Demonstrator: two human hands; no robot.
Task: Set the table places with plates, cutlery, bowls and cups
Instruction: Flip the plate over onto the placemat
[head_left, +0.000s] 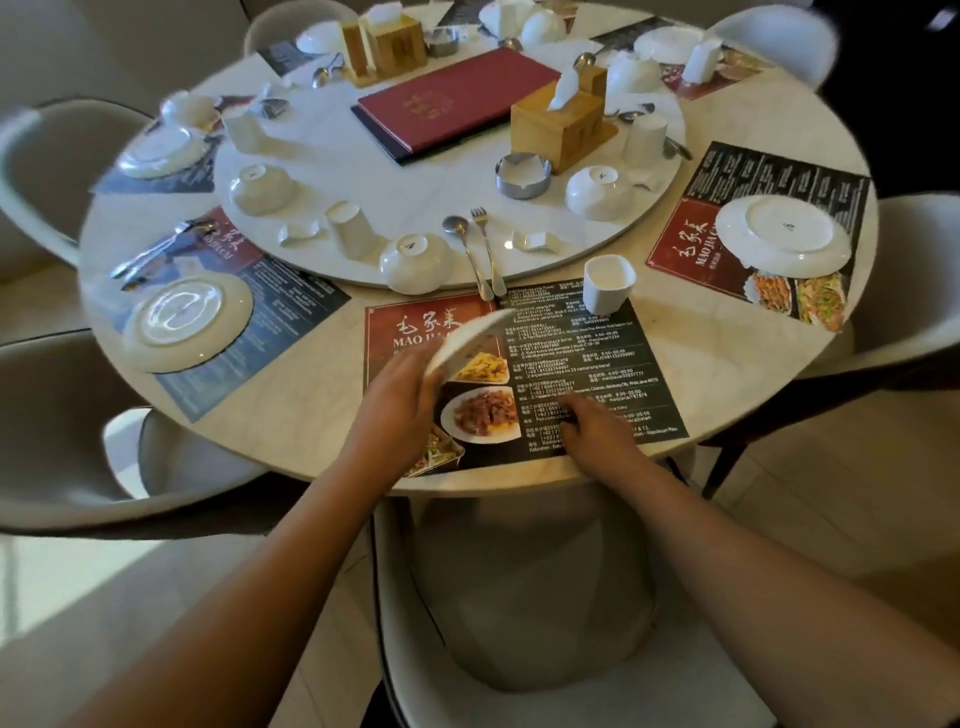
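My left hand (397, 402) grips a white plate (470, 338) by its near edge, and the plate tilts steeply above the printed placemat (582, 358) at the near place. My right hand (597, 423) rests flat on that placemat with fingers spread, holding nothing. A white cup (608, 285) stands upright at the mat's far edge. A spoon (465, 254) and fork (488, 249) lie side by side just beyond the mat, reaching onto the round turntable (395, 171). An upturned white bowl (415, 262) sits on the turntable's near edge.
Upturned plates lie on the left placemat (187, 322) and the right placemat (784, 231). The turntable carries more upturned bowls, cups, a steel ashtray (522, 174), wooden tissue boxes (558, 127) and a red menu (457, 98). Beige chairs ring the table; one (519, 675) sits right below me.
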